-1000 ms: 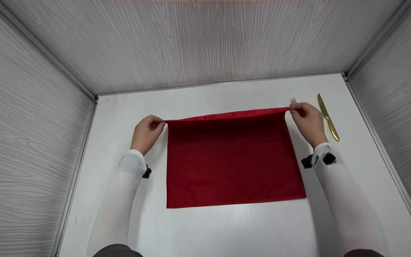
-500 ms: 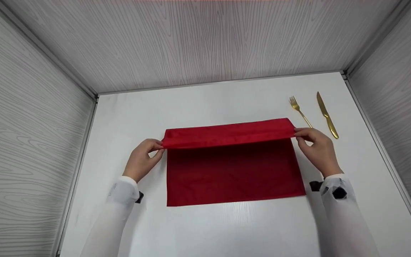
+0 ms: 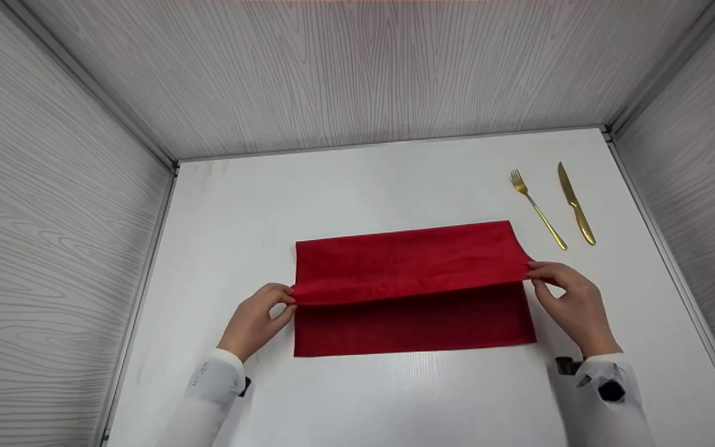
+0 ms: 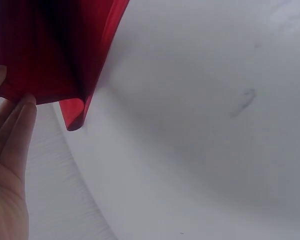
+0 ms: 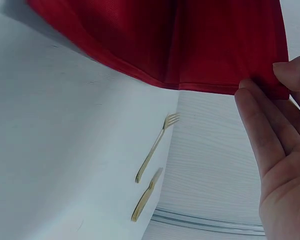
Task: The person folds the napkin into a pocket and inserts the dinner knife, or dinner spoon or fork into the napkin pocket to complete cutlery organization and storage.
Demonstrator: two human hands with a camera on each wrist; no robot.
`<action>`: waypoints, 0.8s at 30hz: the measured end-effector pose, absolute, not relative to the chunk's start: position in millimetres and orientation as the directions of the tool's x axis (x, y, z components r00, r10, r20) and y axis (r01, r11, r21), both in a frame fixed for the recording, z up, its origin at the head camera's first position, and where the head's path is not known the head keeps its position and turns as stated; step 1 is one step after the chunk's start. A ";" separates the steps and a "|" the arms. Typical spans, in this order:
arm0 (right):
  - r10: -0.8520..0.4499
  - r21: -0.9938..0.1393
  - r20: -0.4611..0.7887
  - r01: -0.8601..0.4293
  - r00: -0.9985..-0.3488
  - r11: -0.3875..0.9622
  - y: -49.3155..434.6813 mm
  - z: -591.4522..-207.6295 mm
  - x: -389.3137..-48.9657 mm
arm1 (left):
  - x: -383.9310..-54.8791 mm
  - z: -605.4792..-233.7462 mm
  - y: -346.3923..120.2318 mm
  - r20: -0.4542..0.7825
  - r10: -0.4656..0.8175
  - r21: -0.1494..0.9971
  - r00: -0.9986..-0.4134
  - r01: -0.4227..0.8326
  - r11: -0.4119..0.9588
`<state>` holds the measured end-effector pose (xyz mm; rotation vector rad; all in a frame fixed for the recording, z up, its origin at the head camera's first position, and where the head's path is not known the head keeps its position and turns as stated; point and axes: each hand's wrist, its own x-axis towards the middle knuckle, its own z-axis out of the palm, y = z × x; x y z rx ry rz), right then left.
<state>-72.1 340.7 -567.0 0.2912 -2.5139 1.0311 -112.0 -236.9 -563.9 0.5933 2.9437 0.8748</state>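
A red cloth napkin lies on the white table, its far part folded over toward the person. The raised flap's front edge spans between both hands, above the darker lower layer. My left hand pinches the flap's left corner between thumb and fingers. At the opposite corner, my right hand pinches the cloth the same way. In the left wrist view the napkin bends into a rounded fold beyond the fingers. The right wrist view shows the hemmed corner of the napkin between thumb and fingertips.
A gold fork and a gold knife lie side by side at the far right of the white table. Grey wood-grain panels wall the table at the back and both sides.
Both hands have drawn the napkin's far edge toward the person, so the folded-over part has grown and covers more of the lower layer. The fork, partly hidden before, is now fully visible.
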 end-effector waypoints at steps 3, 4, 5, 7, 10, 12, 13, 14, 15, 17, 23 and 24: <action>-0.049 -0.602 0.449 -0.342 -0.892 0.721 339.5 -569.7 -57.9 | -102.3 -566.8 -237.7 0.081 0.379 0.503 -0.922 0.366 0.783; -0.051 -0.597 0.444 -0.338 -0.895 0.727 338.7 -570.8 -53.4 | -99.1 -567.7 -238.0 0.067 0.381 0.496 -0.922 0.362 0.789; -0.055 -0.591 0.440 -0.335 -0.896 0.734 338.2 -572.5 -49.2 | -96.0 -568.7 -238.5 0.052 0.384 0.492 -0.922 0.359 0.793; -0.062 -0.573 0.421 -0.319 -0.905 0.755 337.3 -576.5 -40.7 | -90.4 -571.2 -238.9 0.025 0.389 0.485 -0.921 0.352 0.800; -0.055 -0.570 0.363 -0.268 -0.930 0.777 336.6 -583.1 -27.8 | -84.0 -575.5 -238.7 -0.008 0.404 0.486 -0.915 0.350 0.801; -0.047 -0.571 0.308 -0.224 -0.950 0.790 335.6 -587.8 -20.3 | -81.0 -578.5 -239.4 -0.020 0.422 0.485 -0.907 0.360 0.797; -0.042 -0.574 0.274 -0.199 -0.961 0.794 335.0 -590.0 -16.9 | -79.9 -580.2 -239.7 -0.027 0.430 0.482 -0.903 0.365 0.796; -0.039 -0.576 0.242 -0.176 -0.970 0.798 334.6 -592.4 -13.8 | -78.9 -582.1 -240.2 -0.033 0.438 0.482 -0.898 0.370 0.794; -0.038 -0.576 0.208 -0.154 -0.977 0.803 334.2 -594.7 -11.0 | -77.9 -583.8 -240.6 -0.041 0.446 0.482 -0.894 0.373 0.793; -0.040 -0.562 0.143 -0.114 -0.989 0.820 333.3 -598.6 -6.4 | -76.4 -587.5 -241.3 -0.059 0.461 0.479 -0.886 0.380 0.791; -0.052 -0.523 0.024 -0.057 -0.998 0.851 328.5 -600.1 -3.9 | -74.1 -597.6 -240.2 -0.076 0.493 0.436 -0.867 0.415 0.798; -0.056 -0.518 0.016 -0.056 -0.998 0.854 327.8 -599.6 -5.3 | -74.7 -598.8 -239.5 -0.072 0.498 0.425 -0.864 0.425 0.800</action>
